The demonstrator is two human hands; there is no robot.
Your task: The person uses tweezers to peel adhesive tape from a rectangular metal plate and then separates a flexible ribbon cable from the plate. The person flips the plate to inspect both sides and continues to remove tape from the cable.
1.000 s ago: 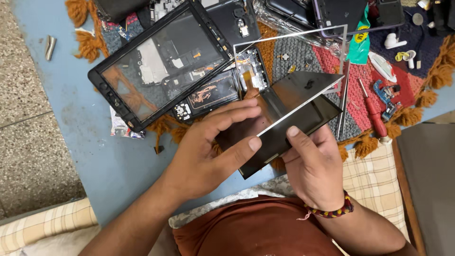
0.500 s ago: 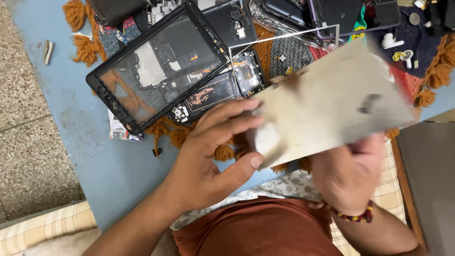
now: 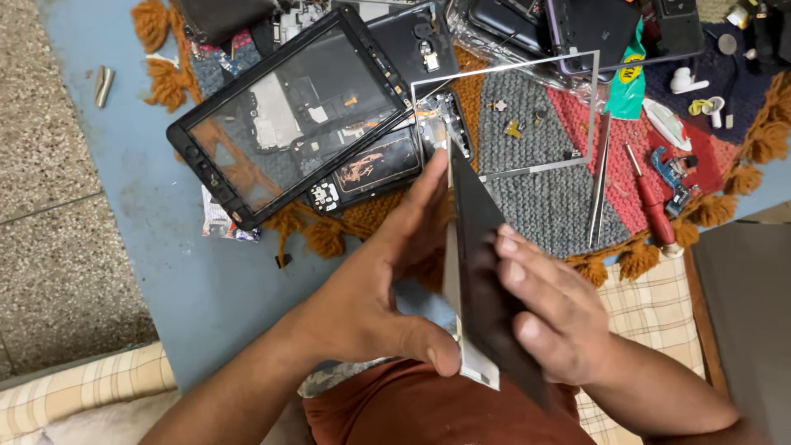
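Note:
I hold a thin dark panel (image 3: 482, 272) with a pale backing, stood on edge between both hands over my lap. My left hand (image 3: 379, 288) grips its pale side, thumb at the lower corner and fingers stretched up along the edge. My right hand (image 3: 560, 313) presses its fingers flat on the dark face. Beyond my hands lies a black tablet front frame (image 3: 288, 115) with clear glass, resting over an opened black device body (image 3: 371, 165) with exposed parts.
A knitted mat (image 3: 535, 198) with orange tassels covers the blue floor (image 3: 198, 280). On it lie a thin silver rectangular frame (image 3: 507, 70), tweezers (image 3: 597, 189), a red-handled screwdriver (image 3: 651, 206), several dark phones (image 3: 593, 29), a green-and-yellow tube (image 3: 626, 78), white earbuds (image 3: 688, 81). Checked cloth (image 3: 651, 297) lies at right.
The panel has been turned from lying flat, through a pale-side-up flip, to standing on edge. My right hand shifted from underneath to pressing on the dark face.

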